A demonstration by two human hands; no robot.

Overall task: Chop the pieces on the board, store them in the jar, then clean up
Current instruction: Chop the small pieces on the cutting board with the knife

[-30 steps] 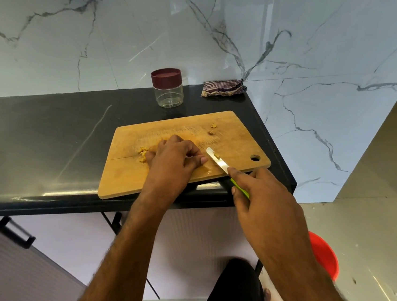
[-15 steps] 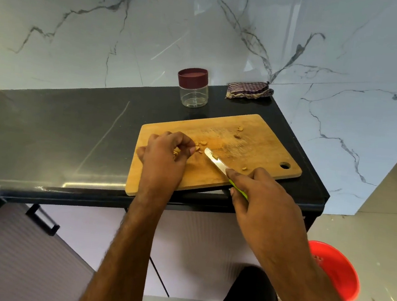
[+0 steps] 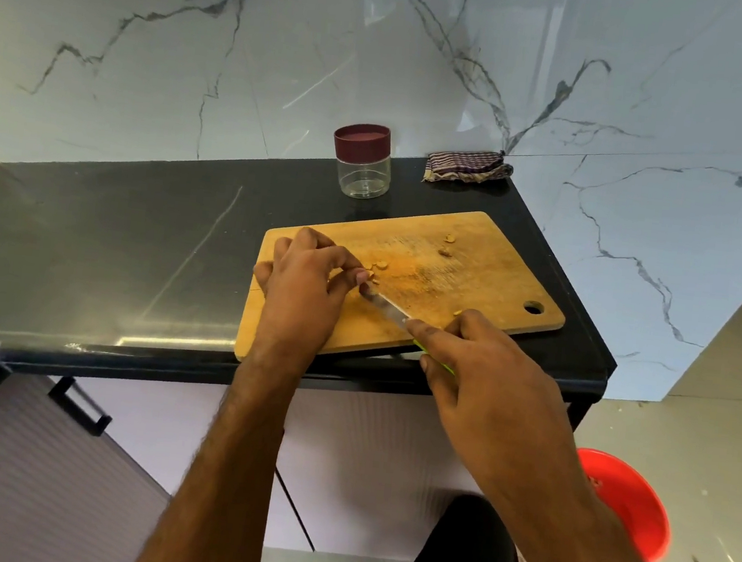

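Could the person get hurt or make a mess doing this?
Maybe. The left hand pinches a small piece with its fingertips right beside the tip of the knife held by the right hand, so a slip could nick a finger. The cutting board overhangs the counter edge a little, so hard pressing might tip it. Loose pieces lie scattered and could roll off.

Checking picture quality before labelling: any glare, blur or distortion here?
Head view: window glare streaks the dark countertop and glossy marble wall; wide-angle bending curves the counter edge; the cutting board, knife and jar look fairly sharp.
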